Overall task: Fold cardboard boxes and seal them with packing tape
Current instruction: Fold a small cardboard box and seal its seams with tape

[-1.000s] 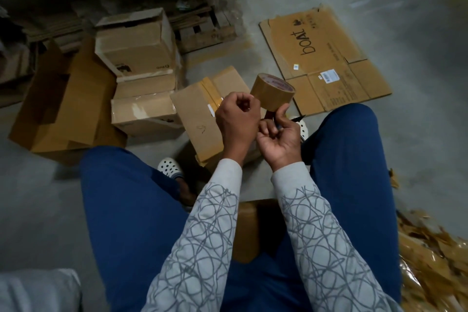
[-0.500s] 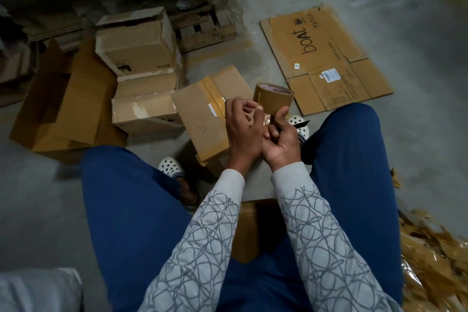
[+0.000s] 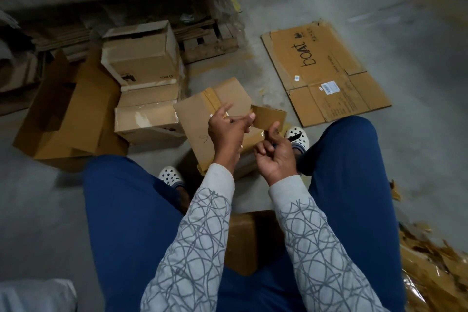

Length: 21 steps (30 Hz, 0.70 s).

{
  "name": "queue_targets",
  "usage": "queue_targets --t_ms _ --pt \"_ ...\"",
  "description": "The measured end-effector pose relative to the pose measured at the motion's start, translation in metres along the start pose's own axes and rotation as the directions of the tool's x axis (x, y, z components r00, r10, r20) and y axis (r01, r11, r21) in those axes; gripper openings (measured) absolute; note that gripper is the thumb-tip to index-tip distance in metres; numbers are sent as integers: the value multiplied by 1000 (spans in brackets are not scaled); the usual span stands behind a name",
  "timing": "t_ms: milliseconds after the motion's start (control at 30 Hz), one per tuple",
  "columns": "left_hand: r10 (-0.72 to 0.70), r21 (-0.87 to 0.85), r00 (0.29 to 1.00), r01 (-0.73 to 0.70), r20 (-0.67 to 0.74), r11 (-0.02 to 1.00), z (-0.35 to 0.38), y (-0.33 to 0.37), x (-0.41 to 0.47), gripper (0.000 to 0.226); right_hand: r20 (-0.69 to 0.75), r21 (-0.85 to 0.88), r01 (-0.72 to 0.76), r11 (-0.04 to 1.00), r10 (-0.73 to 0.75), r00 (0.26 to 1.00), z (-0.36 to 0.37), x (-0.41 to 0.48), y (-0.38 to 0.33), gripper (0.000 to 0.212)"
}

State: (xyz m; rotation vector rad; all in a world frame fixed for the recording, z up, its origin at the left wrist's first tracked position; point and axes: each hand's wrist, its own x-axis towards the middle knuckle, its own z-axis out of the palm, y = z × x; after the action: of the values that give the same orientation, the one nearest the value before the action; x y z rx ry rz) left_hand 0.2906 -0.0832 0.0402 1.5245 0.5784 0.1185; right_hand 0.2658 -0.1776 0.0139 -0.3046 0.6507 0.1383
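The floor (image 3: 417, 20) is bare grey concrete, scuffed and dusty, palest in the upper right of the frame and sinking into shadow along the top edge and down the left side, so the light is dim and uneven. At upper centre a low wooden pallet (image 3: 210, 44) lies on it, with stacks of flat corrugated sheets (image 3: 63, 35) piled just to its left and above it in the gloom. A heap of shiny brown scraps (image 3: 435, 268) fills the lower right corner, and a fold of pale grey fabric (image 3: 35, 296) shows at the lower left corner.
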Motion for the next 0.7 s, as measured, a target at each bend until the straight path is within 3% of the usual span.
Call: queue_targets --t_ms 100,233,500,700 --pt "-76 1 997 76 24 997 0 -1 2 36 13 -34 31 999 -31 999 0 0 1 16" --pt "-119 -90 987 110 -104 990 3 -4 2 13 2 -96 50 994 -50 999 -3 1 7 15" --pt "10 -80 973 -30 -231 996 5 -24 -4 15 -117 -157 39 987 -58 991 -4 5 21 16" --pt "84 -106 978 -105 -190 989 2 -31 -15 15 -83 -109 31 994 -40 996 -9 11 18 11"
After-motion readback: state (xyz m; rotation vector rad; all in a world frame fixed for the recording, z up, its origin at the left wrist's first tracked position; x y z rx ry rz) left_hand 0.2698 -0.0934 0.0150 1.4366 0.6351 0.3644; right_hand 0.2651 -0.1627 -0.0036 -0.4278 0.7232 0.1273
